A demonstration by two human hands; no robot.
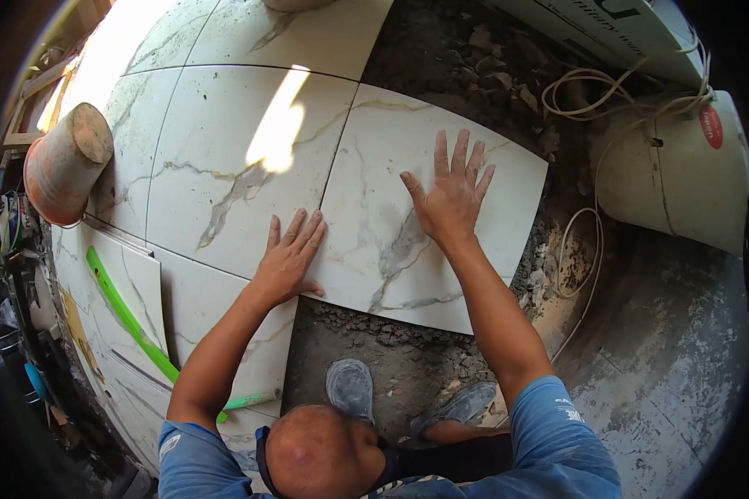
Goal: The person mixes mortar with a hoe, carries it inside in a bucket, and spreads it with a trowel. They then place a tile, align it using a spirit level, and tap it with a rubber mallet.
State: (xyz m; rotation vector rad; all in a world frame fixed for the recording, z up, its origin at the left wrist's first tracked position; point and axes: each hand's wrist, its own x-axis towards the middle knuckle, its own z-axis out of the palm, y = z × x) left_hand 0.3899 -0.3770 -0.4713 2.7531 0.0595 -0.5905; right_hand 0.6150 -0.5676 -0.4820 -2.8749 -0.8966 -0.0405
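A white marble-patterned tile (366, 200) with grey and gold veins lies beside the laid tiles, its right and near edges bordering bare mortar. My right hand (453, 191) rests on this tile with its fingers spread, holding nothing. Near the seam at the tile's left edge, my left hand (291, 258) lies flat with fingers stretched out. Its fingertips are on the neighbouring laid tile (216, 158), and its thumb points toward the near corner of the right-hand tile.
An upturned orange bucket (62, 170) sits at left. A bright green bar (129, 316) and a pale green handle (250, 400) lie on tiles below. Dark rubble (466, 58) borders the far side. At right are a white container (682, 179), a looped cable (587, 249) and a printed box (599, 33).
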